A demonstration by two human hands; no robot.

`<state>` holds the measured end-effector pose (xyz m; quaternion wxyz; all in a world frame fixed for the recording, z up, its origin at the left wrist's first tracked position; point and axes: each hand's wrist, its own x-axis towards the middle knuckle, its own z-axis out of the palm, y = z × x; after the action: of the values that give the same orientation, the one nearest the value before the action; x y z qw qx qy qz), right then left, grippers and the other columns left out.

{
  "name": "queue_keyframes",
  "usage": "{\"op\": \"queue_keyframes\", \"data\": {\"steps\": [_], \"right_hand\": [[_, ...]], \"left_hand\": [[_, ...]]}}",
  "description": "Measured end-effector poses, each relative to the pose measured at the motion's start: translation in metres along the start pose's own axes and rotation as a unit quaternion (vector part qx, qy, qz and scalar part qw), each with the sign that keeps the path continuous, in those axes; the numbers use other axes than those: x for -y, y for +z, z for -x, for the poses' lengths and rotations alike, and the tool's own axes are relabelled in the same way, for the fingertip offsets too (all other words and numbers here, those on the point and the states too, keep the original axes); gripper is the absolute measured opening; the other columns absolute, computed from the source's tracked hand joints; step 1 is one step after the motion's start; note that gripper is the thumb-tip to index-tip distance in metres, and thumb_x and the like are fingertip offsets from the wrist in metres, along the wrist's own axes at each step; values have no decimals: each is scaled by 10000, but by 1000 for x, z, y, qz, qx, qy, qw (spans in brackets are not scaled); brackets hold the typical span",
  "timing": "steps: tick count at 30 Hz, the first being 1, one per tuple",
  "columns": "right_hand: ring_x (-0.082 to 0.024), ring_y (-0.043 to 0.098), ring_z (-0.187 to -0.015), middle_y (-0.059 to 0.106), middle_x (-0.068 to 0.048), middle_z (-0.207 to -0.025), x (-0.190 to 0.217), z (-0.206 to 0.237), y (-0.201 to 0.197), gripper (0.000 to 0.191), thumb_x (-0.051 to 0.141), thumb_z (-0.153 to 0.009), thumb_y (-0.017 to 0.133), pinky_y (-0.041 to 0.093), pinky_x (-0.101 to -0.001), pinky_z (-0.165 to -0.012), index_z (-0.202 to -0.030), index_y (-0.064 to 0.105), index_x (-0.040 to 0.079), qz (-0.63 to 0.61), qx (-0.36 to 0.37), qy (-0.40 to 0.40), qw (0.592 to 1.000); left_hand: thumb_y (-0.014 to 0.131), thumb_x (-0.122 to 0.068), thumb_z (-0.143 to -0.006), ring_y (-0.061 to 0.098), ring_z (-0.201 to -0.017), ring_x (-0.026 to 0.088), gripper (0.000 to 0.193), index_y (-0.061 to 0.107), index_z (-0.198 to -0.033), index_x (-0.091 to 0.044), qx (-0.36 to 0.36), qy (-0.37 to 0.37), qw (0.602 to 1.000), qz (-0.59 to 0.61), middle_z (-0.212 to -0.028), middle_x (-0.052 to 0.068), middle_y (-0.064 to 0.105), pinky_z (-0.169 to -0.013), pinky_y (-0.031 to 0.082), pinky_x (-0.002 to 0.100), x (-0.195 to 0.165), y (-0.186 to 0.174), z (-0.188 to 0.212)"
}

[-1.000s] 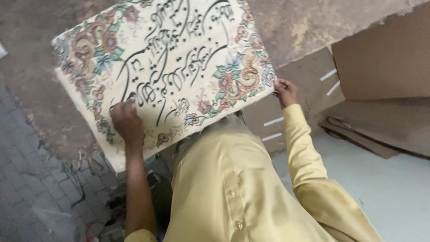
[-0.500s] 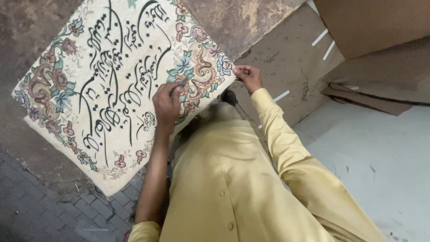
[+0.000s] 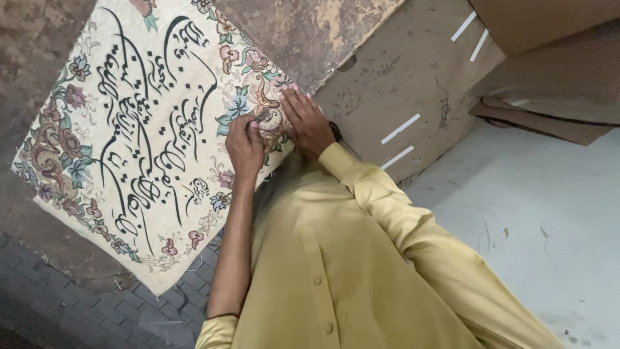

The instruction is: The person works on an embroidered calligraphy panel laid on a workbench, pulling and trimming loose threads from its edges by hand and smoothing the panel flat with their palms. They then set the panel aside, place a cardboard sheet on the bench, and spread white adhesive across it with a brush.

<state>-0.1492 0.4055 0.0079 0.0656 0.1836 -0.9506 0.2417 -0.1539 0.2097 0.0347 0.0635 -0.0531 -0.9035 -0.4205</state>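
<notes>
Head view, from nearest outward: a yellow shirt point(image 3: 336, 271) fills the lower middle, its buttons down the front, with one bare forearm rising on the left and one sleeved arm on the right. Below and left lies dark paving point(image 3: 84, 310); to the right, a pale grey floor point(image 3: 536, 220).

Next comes the left hand point(image 3: 244, 143), curled into a loose fist on the panel point(image 3: 129, 142), fingers closed around a small dark tool point(image 3: 263, 116) whose tip pokes out toward the other hand. What kind of tool it is cannot be told. Just beside it, the right hand point(image 3: 306, 121) lies flat and spread, palm down, pressing the panel's corner; it grips nothing.

That panel, a cream fabric piece with black flowing script and a floral border, lies tilted on a rough brown surface point(image 3: 310, 32). Farther right are cardboard sheets point(image 3: 413, 84) with white tape strips.
</notes>
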Motion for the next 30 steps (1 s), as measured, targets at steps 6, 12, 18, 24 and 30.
{"op": "queue_keyframes", "data": {"steps": [6,12,18,24,30], "right_hand": [[-357,293,-1534,325,-151,-1656,-28,24,-13,817,512,-965,625,237,-524,-1235,-1563,361,22,-17,56,17,998],[-209,681,-1061,696,-110,-1271,-34,24,-2,409,166,-961,752,572,-357,-942,-1339,668,34,-340,-142,304,879],[-47,634,-777,738,6,-875,-54,7,1,175,151,-964,777,546,-238,-714,-1026,786,-13,-583,-126,341,727],[-38,649,-837,749,25,-924,-53,19,-2,170,111,-960,768,553,-230,-751,-1076,772,-15,-594,-170,324,717],[-48,701,-784,786,-19,-881,-51,26,9,159,99,-939,801,589,-222,-705,-1048,783,-16,-484,-201,364,770]], "left_hand": [[580,-42,-1005,647,-961,365,88,639,-1052,4,-1,6,1000,-12,-1033,183,667,-853,510,470,-10,2,-4],[675,-41,-955,645,-864,341,79,704,-1028,-35,15,42,998,-39,-944,157,639,-758,514,450,-38,13,-13],[692,-66,-966,675,-790,324,128,733,-1086,-67,77,88,991,-72,-913,132,651,-677,550,428,-65,47,-21],[683,-83,-976,673,-711,310,213,744,-1178,-51,137,126,976,-113,-859,133,652,-615,552,413,-73,64,-29],[662,-107,-999,682,-717,298,196,739,-1164,-35,207,184,946,-167,-862,128,659,-621,566,414,-75,76,-37]]}}
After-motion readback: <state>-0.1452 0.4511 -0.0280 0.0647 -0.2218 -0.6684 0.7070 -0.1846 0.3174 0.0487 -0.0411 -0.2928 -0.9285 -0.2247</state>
